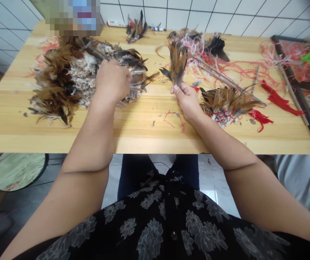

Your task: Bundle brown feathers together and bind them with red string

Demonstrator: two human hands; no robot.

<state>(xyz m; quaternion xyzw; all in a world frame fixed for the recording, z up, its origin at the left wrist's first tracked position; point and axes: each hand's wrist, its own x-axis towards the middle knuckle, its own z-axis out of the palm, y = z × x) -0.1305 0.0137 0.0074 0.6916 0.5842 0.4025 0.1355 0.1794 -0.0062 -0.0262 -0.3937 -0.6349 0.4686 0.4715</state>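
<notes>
My right hand (188, 100) pinches the base of an upright bunch of brown and dark feathers (178, 61) between thumb and fingers. My left hand (113, 81) is over a big pile of feathers (83, 76), its fingers curled down into the pile. What those fingers grip, if anything, is hidden behind the hand. The pile has brown and black tips around pale, fluffy bases. Just right of my right hand lies a row of brown feathers (227, 99) with pale ends and red string across them.
Pink and white strands (198, 48) lie at the back with thin sticks (217, 74). Red tassels (279, 99) lie to the right, near a black-edged tray (297, 90). A small feather bunch (137, 29) and a marker (117, 24) sit by the tiled wall. The wooden table (149, 141) ends before my body.
</notes>
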